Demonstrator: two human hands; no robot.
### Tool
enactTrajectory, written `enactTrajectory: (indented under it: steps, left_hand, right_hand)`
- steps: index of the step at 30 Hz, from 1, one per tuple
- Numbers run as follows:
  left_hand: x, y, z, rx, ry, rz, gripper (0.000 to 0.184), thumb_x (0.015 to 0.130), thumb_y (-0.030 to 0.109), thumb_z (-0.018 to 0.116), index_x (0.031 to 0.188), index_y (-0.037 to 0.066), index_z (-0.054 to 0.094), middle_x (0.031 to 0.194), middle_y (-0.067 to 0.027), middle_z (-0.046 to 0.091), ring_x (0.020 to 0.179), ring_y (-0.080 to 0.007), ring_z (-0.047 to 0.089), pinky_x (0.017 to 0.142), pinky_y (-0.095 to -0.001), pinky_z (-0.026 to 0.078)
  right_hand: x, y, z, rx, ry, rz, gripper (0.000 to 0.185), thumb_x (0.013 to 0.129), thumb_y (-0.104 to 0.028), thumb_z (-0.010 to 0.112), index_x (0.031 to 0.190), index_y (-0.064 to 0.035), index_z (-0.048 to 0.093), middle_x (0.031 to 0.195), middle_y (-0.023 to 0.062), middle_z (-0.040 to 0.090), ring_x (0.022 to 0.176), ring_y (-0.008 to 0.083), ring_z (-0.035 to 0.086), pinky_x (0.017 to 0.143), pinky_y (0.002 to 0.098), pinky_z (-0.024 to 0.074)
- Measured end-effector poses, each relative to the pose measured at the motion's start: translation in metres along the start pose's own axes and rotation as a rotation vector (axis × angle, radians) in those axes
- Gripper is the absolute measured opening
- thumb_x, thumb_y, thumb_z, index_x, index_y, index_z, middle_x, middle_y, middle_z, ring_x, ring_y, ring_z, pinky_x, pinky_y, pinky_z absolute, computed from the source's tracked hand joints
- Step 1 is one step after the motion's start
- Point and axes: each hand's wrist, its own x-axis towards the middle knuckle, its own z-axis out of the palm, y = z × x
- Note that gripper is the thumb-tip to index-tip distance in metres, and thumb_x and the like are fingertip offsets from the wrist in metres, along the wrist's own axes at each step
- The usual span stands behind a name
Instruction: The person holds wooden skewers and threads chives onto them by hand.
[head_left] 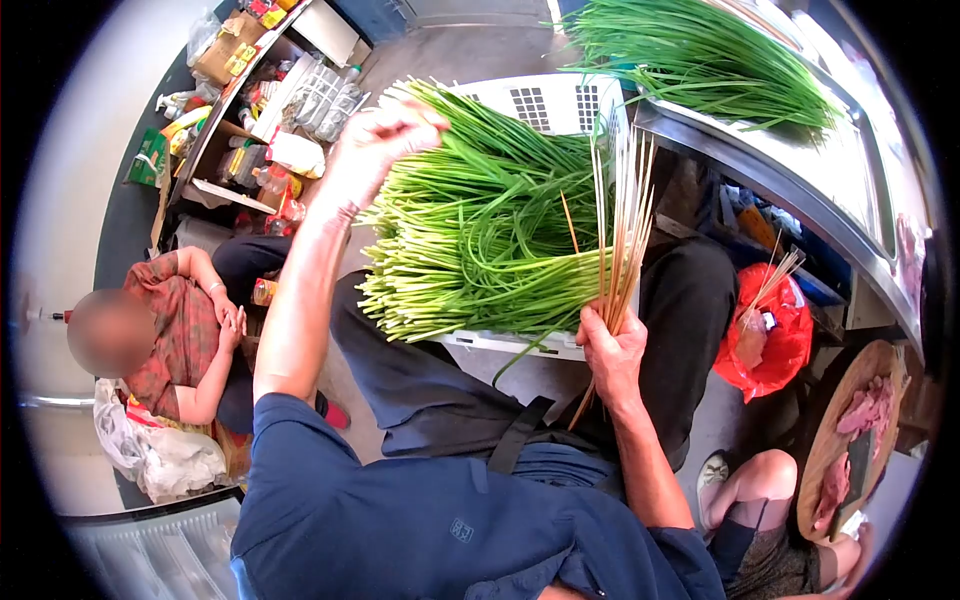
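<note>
My left hand [385, 138] is over the cut ends at the upper left of a big pile of green stalks [480, 220]. Its fingers are bent and pressed together; what they hold, if anything, I cannot make out. The stalks fill a white plastic basket [545, 100] at my lap. At the basket's lower right, my right hand [614, 350] is closed around a fanned bundle of thin wooden skewers [625, 220], their upper ends pointing away from me. One separate skewer [569, 222] slants among the leaves, left of the bundle.
More green leaves [700, 60] lie on a metal-edged table at upper right. A red bag [765, 345] with skewers stands right of my knee. Beyond it, a round wooden board [850, 440] bears meat. One person sits at left by cluttered shelves; another person's legs show at lower right.
</note>
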Motion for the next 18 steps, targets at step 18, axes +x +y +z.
enactTrajectory:
  steps: [18]
  left_hand:
    - [-0.006,-0.03,0.118,-0.46,-0.102,-0.25,0.019,0.086,0.004,0.062,0.105,0.002,0.062,0.085,-0.0037,0.064,0.075,-0.0125,0.058,0.075,-0.0267,0.049]
  right_hand:
    - [-0.003,-0.004,-0.002,0.008,-0.026,0.012,0.01,0.09,-0.012,0.059,0.086,-0.0034,0.058,0.062,-0.0022,0.054,0.053,0.0044,0.044,0.048,0.021,0.0349]
